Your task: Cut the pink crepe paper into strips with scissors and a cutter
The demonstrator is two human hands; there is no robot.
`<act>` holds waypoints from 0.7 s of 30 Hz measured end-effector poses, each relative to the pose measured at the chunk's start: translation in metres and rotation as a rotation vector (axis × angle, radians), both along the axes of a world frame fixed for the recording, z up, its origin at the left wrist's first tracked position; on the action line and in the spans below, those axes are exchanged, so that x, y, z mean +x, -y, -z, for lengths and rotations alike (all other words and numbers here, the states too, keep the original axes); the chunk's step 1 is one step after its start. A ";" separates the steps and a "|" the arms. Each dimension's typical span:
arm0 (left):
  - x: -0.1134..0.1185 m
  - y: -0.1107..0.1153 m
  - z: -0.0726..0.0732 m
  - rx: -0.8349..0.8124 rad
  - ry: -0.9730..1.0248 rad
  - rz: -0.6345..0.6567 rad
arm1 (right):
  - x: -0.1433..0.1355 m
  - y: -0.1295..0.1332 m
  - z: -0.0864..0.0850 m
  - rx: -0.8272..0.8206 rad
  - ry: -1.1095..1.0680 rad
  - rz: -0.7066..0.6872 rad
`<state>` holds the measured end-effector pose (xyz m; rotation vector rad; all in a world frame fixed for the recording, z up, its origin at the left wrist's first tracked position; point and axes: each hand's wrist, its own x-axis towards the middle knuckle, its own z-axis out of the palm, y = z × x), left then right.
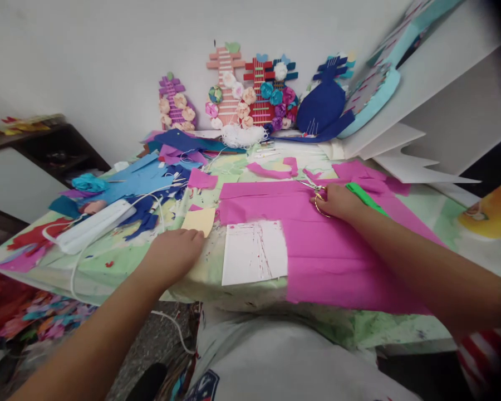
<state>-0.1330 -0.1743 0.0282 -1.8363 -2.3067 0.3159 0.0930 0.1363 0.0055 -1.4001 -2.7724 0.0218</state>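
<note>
My left hand (179,252) is closed at the table's near left, its fingers on the lower edge of a small pale yellow piece of paper (200,220). A pair of scissors with gold-coloured handle loops (320,206) is in my right hand (341,201), blades pointing left and away from me. Under that hand spreads a large bright pink sheet (329,256) with fold lines. In the notch at its lower left lies a white card (254,253) with dark red streaks. A bright green tool (365,197) lies just beyond my right wrist, partly hidden.
Pink offcuts (271,170) lie past the sheet. Blue scraps (137,175) and a white power strip (94,225) with its cable crowd the left. Flower-covered instrument-shaped crafts (229,89) lean on the wall. Pointed white boards (417,161) jut out at right, near a yellow package (492,209).
</note>
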 end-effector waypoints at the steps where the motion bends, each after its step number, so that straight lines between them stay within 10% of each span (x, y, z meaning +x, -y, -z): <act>1: 0.002 0.003 -0.002 0.071 -0.028 -0.004 | -0.003 0.000 0.002 0.003 -0.008 -0.007; 7: 0.051 0.003 0.017 0.744 0.066 0.066 | -0.021 -0.003 0.007 0.004 -0.036 -0.071; 13: 0.084 -0.029 0.056 0.542 0.327 0.048 | -0.024 -0.004 0.003 0.003 -0.025 -0.101; 21: 0.045 -0.053 0.048 0.309 0.255 0.077 | -0.023 -0.006 0.011 0.115 -0.045 -0.051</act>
